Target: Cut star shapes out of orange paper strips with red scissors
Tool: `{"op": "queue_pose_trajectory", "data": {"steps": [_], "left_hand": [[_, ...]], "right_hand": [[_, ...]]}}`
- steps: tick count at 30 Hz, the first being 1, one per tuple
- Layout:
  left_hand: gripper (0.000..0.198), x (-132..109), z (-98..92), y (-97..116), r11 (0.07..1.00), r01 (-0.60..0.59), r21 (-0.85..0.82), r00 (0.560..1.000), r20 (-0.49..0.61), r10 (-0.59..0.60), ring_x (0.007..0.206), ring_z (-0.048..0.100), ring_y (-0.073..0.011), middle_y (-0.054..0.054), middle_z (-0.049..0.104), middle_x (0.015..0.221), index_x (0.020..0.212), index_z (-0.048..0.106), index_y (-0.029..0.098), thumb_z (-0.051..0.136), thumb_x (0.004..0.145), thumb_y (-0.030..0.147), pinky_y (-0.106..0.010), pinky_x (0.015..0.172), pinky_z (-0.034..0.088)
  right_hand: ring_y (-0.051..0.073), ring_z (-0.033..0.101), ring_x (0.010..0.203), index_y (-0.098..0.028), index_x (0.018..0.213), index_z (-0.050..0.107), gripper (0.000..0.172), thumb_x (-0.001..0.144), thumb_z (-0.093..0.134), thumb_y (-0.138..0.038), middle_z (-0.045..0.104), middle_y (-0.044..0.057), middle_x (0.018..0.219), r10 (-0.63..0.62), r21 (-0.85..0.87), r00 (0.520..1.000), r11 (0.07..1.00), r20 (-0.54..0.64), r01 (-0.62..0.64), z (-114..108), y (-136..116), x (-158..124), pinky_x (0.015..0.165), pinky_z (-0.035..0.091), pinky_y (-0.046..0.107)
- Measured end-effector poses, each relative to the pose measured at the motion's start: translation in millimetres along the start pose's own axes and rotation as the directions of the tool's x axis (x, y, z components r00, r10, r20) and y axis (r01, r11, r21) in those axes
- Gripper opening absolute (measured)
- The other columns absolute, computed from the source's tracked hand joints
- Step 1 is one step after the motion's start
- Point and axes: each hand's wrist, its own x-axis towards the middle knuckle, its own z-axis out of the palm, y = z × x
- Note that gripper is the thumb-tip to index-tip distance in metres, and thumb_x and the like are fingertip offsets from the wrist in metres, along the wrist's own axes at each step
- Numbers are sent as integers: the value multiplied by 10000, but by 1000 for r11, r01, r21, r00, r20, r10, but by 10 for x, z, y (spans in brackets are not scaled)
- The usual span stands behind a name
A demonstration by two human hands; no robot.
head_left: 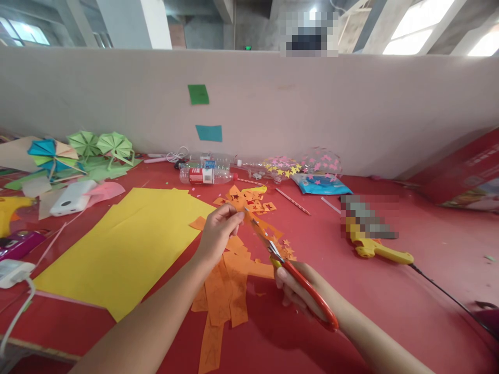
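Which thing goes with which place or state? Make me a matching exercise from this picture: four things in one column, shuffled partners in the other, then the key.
1. scissors
2. yellow sheets
3. bottle with red label
4. green paper piece

A. lying on its side
B. on the pale partition
C. in the right hand
D. flat, left of the orange strips

Pairs: 1-C, 2-D, 3-A, 4-B

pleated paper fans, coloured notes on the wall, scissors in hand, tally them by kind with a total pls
Pleated paper fans: 3 (multicoloured fan, two light green fans)
Notes on the wall: 2 (green note, blue note)
Scissors in the right hand: 1
Total: 6
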Motion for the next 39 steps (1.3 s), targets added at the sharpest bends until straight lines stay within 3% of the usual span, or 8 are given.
{"op": "queue_pose_trajectory", "data": {"steps": [7, 10, 16, 30, 33, 39], "left_hand": [[246, -42, 63, -3, 994, 63, -93, 998, 12, -62, 475, 401, -62, 54, 487, 506, 603, 486, 182, 626, 762, 307, -199, 476, 296], [258, -50, 76, -2, 991, 78, -106, 997, 2, -78, 474, 416, -61, 52, 502, 511, 593, 475, 182, 633, 754, 307, -197, 476, 304], [250, -52, 89, -1, 985, 103, -140, 994, -5, -105, 463, 420, -59, 49, 515, 512, 590, 483, 179, 640, 738, 306, -196, 461, 296], [241, -61, 102, 42, 985, 120, -125, 992, -18, -123, 467, 423, -66, 45, 510, 504, 577, 477, 180, 626, 730, 292, -208, 469, 299], [232, -61, 94, 41, 988, 110, -109, 994, -14, -113, 467, 416, -69, 45, 503, 508, 583, 484, 181, 619, 732, 298, -214, 471, 301], [245, -48, 63, 19, 990, 79, -116, 997, 12, -78, 476, 408, -69, 55, 476, 497, 579, 463, 185, 607, 754, 277, -209, 477, 301]], "right_hand": [[55, 378, 327, -208, 655, 451, 636, 651, 467, -843, 441, -75, 454, 21, 21, 1000, 1000, -20, -21, 53, -31, -21, 297, 253, 162], [65, 408, 357, -213, 631, 422, 620, 674, 472, -829, 373, -88, 439, -22, 41, 1000, 999, -11, 22, 60, -30, -27, 311, 278, 152], [36, 332, 301, -208, 666, 450, 578, 737, 458, -781, 450, -65, 491, 22, 0, 999, 1000, -29, -22, 56, -18, -35, 273, 245, 152], [46, 324, 299, -219, 588, 370, 501, 817, 520, -638, 377, -84, 434, 13, -20, 998, 1000, -62, -14, 80, -57, -29, 281, 245, 172], [52, 338, 316, -221, 580, 365, 514, 788, 542, -657, 389, -73, 448, 22, -39, 994, 999, -106, -26, 85, -91, -47, 275, 225, 167], [62, 361, 295, -227, 590, 347, 532, 778, 509, -698, 363, -88, 409, 22, -74, 998, 997, -51, -26, 46, -72, -22, 293, 279, 178]]}}
